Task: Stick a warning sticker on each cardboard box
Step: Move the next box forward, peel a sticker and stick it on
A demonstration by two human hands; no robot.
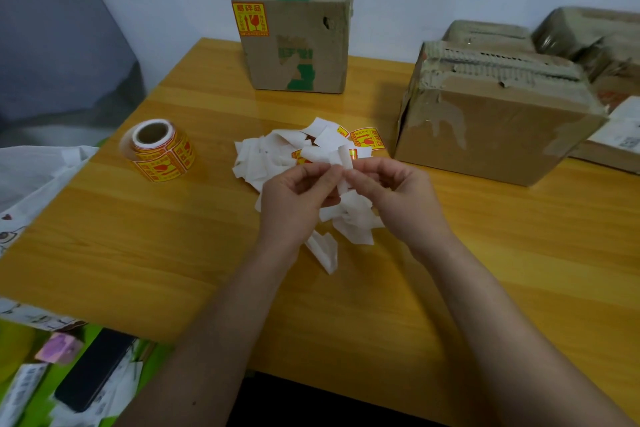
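Observation:
My left hand (298, 194) and my right hand (388, 191) meet over the table's middle, both pinching a white sticker strip (346, 163) whose backing paper curls up between the fingertips. Under the hands lies a heap of white backing scraps (273, 156) with a loose yellow-red warning sticker (367, 139) at its far edge. A roll of warning stickers (160, 151) stands to the left. The cardboard box at the back (298, 42) carries a yellow warning sticker (250, 19) on its upper left corner. A bigger cardboard box (485, 128) on the right shows no sticker on its visible faces.
More worn cardboard boxes (568, 35) are stacked behind the right box, and a flat parcel with a white label (620, 135) lies at the far right. The wooden table (138, 253) ends near me. Left of it are a white bag (31, 173) and a black phone (93, 367).

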